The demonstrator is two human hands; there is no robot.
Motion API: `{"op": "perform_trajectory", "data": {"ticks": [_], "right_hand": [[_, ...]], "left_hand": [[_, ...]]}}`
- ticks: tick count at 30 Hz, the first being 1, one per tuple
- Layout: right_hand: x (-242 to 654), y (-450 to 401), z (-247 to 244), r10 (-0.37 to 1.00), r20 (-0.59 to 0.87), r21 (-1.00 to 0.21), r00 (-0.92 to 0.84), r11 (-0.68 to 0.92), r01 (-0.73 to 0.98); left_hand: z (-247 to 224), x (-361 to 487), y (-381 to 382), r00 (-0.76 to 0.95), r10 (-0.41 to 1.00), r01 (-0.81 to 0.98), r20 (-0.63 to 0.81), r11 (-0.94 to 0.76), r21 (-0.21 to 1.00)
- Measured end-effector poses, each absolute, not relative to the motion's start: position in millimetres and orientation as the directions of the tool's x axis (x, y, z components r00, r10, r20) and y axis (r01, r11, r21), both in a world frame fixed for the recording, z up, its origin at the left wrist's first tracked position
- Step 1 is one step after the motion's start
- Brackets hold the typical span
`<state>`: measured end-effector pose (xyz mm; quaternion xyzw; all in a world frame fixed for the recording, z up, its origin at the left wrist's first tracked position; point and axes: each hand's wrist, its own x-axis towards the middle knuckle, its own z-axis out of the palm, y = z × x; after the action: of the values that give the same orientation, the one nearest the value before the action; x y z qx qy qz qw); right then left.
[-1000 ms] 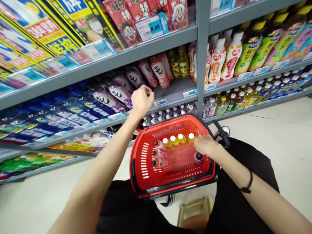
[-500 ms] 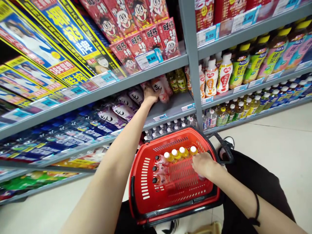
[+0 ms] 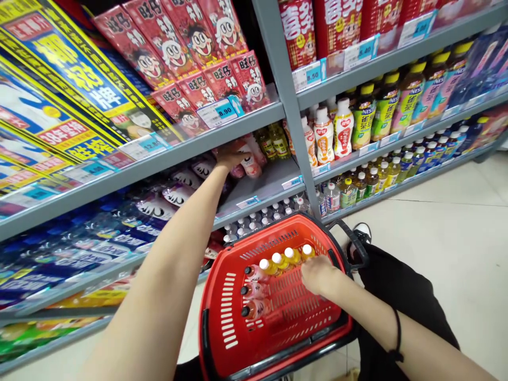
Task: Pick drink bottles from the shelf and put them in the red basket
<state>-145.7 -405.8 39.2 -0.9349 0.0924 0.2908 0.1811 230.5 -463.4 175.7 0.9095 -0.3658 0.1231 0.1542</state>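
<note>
Reaching into the shelf, my left hand [image 3: 229, 157] is at a pink bottle [image 3: 251, 165]; its fingers are partly hidden among the pink bottles. My right hand [image 3: 317, 275] is inside the red basket [image 3: 222, 280], beside the white-capped yellow bottle [image 3: 307, 252] nearest the basket's right end. Its fingers are curled, and their tips and anything in them are hidden. Several yellow bottles stand in a row along the basket's far side. Three pink bottles with dark caps [image 3: 256, 308] lie at its left end.
A grey shelf upright [image 3: 278, 69] divides the racks. Boxed milk [image 3: 198, 45] is stacked above my left hand. Purple-labelled bottles [image 3: 178, 194] lie left of it. Bottled drinks [image 3: 363, 116] fill the right shelves. My legs [image 3: 400, 296] flank the basket.
The view has shifted, so the shelves and basket sit further left and slightly lower. In the basket, my right hand has turned and no longer shows the pink item beneath it. My left hand stays among the pink bottles.
</note>
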Motion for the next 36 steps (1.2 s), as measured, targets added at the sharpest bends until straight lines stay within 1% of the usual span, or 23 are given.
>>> {"op": "perform_trajectory", "data": {"ticks": [3, 7, 10, 12, 15, 17, 18, 21, 23, 25, 27, 29, 31, 32, 33, 34, 36], "right_hand": [[-144.7, -406.7, 29.4, -0.072, -0.567, -0.295, 0.82, -0.912, -0.284], [-145.3, -405.5, 17.0, -0.09, -0.537, -0.295, 0.838, -0.912, -0.287], [-147.5, -404.3, 12.4, -0.093, -0.53, -0.287, 0.843, -0.916, -0.281], [-150.0, -405.4, 13.0, -0.085, -0.521, -0.294, 0.849, -0.916, -0.273], [-155.8, -410.2, 20.3, -0.09, -0.45, -0.335, 0.888, -0.905, -0.261], [-159.9, -414.4, 30.4, -0.113, -0.364, -0.373, 0.925, -0.892, -0.255], [-161.5, -416.5, 37.2, -0.126, -0.312, -0.397, 0.942, -0.883, -0.25], [-160.2, -421.0, 63.6, -0.162, -0.149, -0.494, 0.976, -0.843, -0.215], [-151.9, -420.5, 80.8, -0.185, -0.063, -0.568, 0.981, -0.801, -0.187], [-138.1, -415.3, 90.5, -0.187, -0.029, -0.636, 0.982, -0.755, -0.162], [-122.4, -405.0, 88.4, -0.141, -0.047, -0.693, 0.989, -0.709, -0.134], [-109.2, -391.8, 75.2, -0.055, -0.128, -0.798, 0.99, -0.587, -0.136], [-100.4, -379.2, 56.5, 0.061, -0.224, -0.916, 0.973, -0.353, -0.189], [-97.6, -374.2, 47.2, 0.115, -0.234, -0.952, 0.965, -0.228, -0.204], [-95.7, -370.1, 38.8, 0.151, -0.214, -0.973, 0.965, -0.122, -0.197], [-94.3, -366.9, 31.8, 0.158, -0.172, -0.985, 0.972, -0.052, -0.166], [-93.3, -361.3, 22.1, 0.131, -0.091, -0.995, 0.987, 0.036, -0.097]], "left_hand": [[156.5, 202.0, -441.4, 0.693, -0.6, -0.695, 0.399, -0.703, 0.15], [121.4, 162.9, -394.2, 0.53, -0.71, -0.818, 0.463, -0.573, 0.057], [109.8, 142.5, -358.2, 0.444, -0.714, -0.861, 0.54, -0.507, 0.038], [113.3, 128.1, -335.6, 0.367, -0.665, -0.896, 0.65, -0.441, 0.054], [130.0, 97.2, -304.1, 0.274, -0.511, -0.932, 0.815, -0.35, 0.094], [143.4, 71.8, -285.3, 0.291, -0.414, -0.936, 0.862, -0.309, 0.168], [149.4, 59.2, -276.8, 0.326, -0.392, -0.934, 0.86, -0.272, 0.23], [159.8, 29.3, -255.3, 0.469, -0.4, -0.877, 0.788, -0.111, 0.467], [157.8, 18.8, -245.1, 0.568, -0.429, -0.78, 0.702, -0.009, 0.626], [148.1, 14.9, -237.8, 0.681, -0.453, -0.617, 0.575, 0.066, 0.784], [131.9, 14.6, -231.4, 0.795, -0.455, -0.402, 0.4, 0.098, 0.91], [112.6, 15.0, -223.6, 0.869, -0.431, -0.229, 0.244, 0.088, 0.969], [94.6, 14.6, -213.0, 0.9, -0.406, -0.141, 0.158, 0.072, 0.987], [87.4, 14.0, -206.9, 0.905, -0.403, -0.115, 0.136, 0.075, 0.99], [81.9, 13.3, -200.7, 0.909, -0.402, -0.087, 0.113, 0.082, 0.993], [78.0, 12.5, -194.5, 0.91, -0.404, -0.06, 0.091, 0.09, 0.994], [74.4, 11.2, -184.0, 0.902, -0.428, -0.015, 0.058, 0.104, 0.995]]}}
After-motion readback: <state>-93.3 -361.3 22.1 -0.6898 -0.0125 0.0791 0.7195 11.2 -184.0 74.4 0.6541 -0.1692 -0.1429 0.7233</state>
